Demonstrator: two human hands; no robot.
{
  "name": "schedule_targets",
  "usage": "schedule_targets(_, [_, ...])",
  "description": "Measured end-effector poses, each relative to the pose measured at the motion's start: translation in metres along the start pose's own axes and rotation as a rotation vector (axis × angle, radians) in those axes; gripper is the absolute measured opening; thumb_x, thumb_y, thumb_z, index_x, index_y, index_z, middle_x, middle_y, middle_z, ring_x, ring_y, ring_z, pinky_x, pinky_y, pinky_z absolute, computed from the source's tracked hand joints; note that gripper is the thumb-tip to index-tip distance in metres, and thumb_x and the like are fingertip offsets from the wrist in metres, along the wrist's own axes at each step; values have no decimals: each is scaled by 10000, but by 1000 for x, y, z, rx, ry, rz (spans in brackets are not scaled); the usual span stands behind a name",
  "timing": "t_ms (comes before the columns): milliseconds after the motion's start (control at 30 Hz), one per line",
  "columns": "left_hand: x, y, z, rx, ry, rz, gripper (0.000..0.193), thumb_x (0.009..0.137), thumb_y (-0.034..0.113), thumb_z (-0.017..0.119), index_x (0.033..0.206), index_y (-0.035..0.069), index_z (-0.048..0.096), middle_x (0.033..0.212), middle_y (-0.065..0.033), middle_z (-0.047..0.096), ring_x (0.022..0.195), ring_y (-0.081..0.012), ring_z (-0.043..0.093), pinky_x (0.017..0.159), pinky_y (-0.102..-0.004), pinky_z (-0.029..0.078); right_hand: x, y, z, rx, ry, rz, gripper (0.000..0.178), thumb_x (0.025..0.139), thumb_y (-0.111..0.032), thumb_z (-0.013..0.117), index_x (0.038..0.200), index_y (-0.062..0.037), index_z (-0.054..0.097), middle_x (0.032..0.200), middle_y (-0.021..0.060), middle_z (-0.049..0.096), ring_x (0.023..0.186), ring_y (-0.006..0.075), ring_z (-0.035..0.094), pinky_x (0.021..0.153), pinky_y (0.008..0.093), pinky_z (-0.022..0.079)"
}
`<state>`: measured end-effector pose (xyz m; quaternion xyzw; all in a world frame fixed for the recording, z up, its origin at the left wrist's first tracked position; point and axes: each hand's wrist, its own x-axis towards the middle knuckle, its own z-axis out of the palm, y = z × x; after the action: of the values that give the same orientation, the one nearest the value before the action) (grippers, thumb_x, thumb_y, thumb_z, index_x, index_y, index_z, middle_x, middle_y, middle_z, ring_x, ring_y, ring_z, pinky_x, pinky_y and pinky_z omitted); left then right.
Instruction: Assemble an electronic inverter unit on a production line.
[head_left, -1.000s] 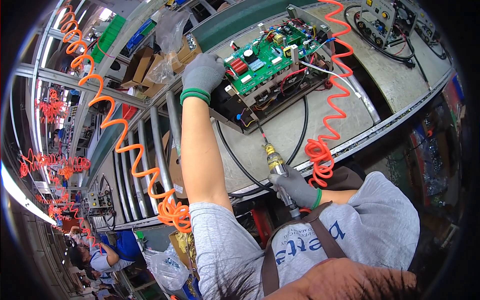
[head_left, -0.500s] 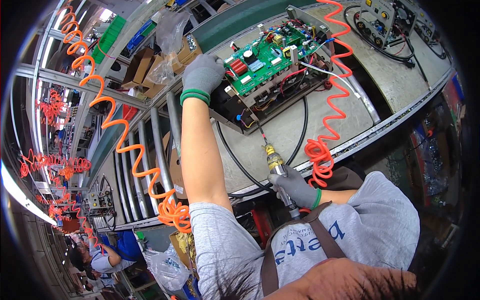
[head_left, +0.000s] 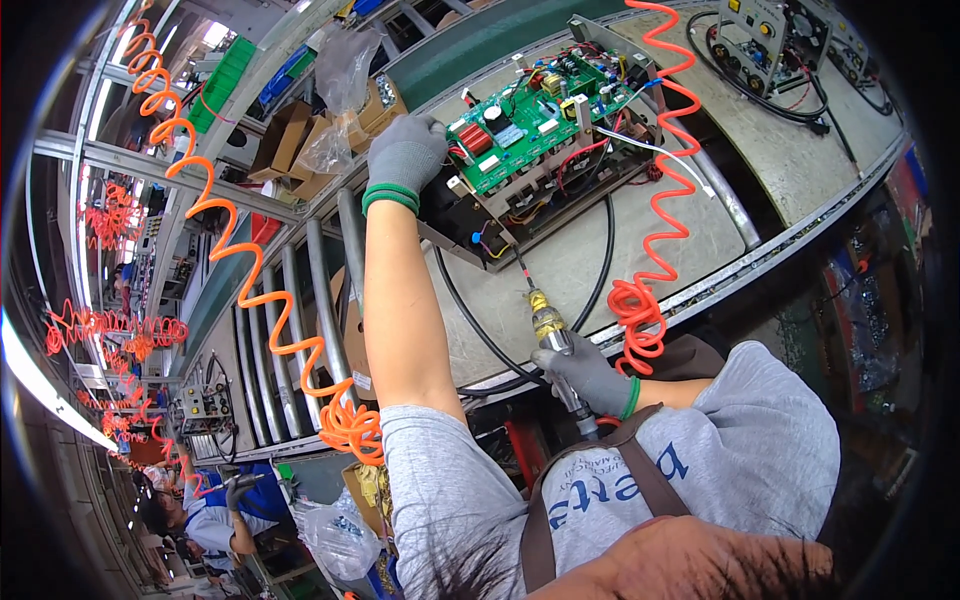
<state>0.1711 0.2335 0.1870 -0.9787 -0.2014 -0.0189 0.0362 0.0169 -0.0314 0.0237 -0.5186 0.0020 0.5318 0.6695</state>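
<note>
An opened electrical unit with a green circuit board (head_left: pixel 525 125) on top lies on the workbench (head_left: pixel 480 320). My left hand (head_left: pixel 407 158), in a grey glove with a green cuff, is closed over the unit's left end; its fingertips are mostly hidden behind the knuckles. In my right hand (head_left: pixel 590 375), also gloved, is a power screwdriver (head_left: pixel 552 325) with yellow wrapping round its front. Its long bit (head_left: pixel 524 265) reaches the lower near corner of the unit's frame. A black cable (head_left: pixel 608 260) loops from the unit across the bench behind the screwdriver.
Orange coiled air hoses hang at left (head_left: pixel 262 290) and right (head_left: pixel 668 235). Metal rollers (head_left: pixel 325 300) lie left of the unit. Cardboard boxes (head_left: pixel 283 145) and a plastic bag (head_left: pixel 347 65) stand beyond my left hand. Another unit (head_left: pixel 770 40) sits far right. A co-worker (head_left: pixel 215 510) is at lower left.
My hands, the screwdriver and the unit stay nearly in place, with only a slight shift of view. At lower left, the co-worker's gloved hand has come into sight, raised.
</note>
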Motion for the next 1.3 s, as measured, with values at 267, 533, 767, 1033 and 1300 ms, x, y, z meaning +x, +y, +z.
schedule_targets(267, [-67, 26, -17, -582, 997, 87, 240, 881, 191, 621, 1044, 21, 668, 1006, -132, 676, 896, -230, 646, 804, -322, 494, 7, 6, -6, 42, -40, -26, 346, 839, -300, 709, 998, -91, 483, 667, 12, 525, 496, 106, 522, 422, 263, 435])
schedule_targets(533, [-185, 47, 148, -1225, 283, -450, 256, 848, 265, 662, 983, 54, 711, 718, -71, 668, 681, -109, 637, 607, -274, 480, 4, 9, -11, 27, -126, -102, 349, 841, -309, 709, 982, -81, 485, 679, 22, 543, 505, 108, 528, 434, 269, 442])
schedule_targets(767, [-153, 55, 195, -906, 333, -462, 372, 851, 346, 644, 1010, 16, 706, 834, -185, 704, 743, -271, 668, 721, -367, 496, 3, 11, -18, 3, -135, -138, 290, 847, -307, 689, 936, -78, 534, 688, 8, 551, 536, 97, 532, 473, 259, 445])
schedule_targets(1033, [-139, 57, 202, -783, 337, -564, 341, 858, 302, 647, 950, -23, 696, 757, -155, 699, 687, -283, 665, 657, -376, 488, 6, 8, -26, -27, -173, -100, 275, 849, -314, 680, 912, -82, 547, 676, 6, 557, 529, 97, 535, 469, 259, 438])
schedule_targets(1300, [-154, 61, 191, -858, 354, -423, 303, 893, 236, 618, 1031, -27, 681, 866, -175, 698, 775, -248, 665, 712, -315, 487, 4, 1, -31, 6, -179, -82, 293, 841, -313, 694, 912, -72, 543, 691, 10, 558, 554, 98, 539, 486, 260, 441])
